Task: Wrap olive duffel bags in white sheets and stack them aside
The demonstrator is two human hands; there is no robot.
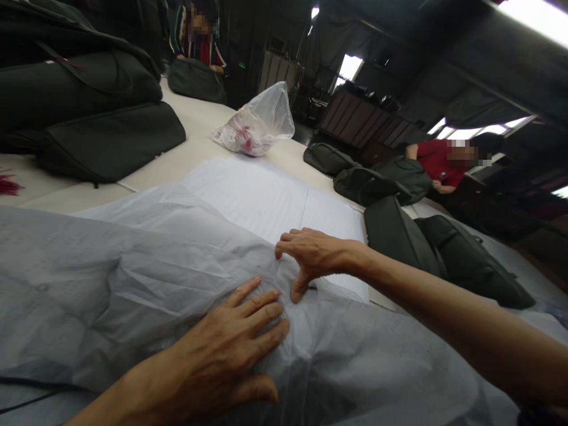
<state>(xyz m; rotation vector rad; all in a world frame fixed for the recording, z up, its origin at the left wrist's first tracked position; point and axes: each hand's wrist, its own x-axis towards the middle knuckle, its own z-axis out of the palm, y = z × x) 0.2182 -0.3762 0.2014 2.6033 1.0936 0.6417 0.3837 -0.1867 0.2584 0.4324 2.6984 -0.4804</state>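
A crumpled, translucent grey plastic sheet covers the near part of the table, with faint print on it. My left hand lies on this plastic, its fingers stretched out and thumb apart. Just beyond it, my right hand touches the sheet near its far edge. Its fingers are bent, and a gap separates them from the thumb. A small dark slit or mark shows beside the right thumb. Under the far edge of the plastic lies a white sheet. What the plastic covers is mostly hidden.
Dark green bags are piled at the left; more bags line the right side. A clear plastic bag with reddish contents stands at the far edge. One person in red and another in a striped jacket handle bags across the table.
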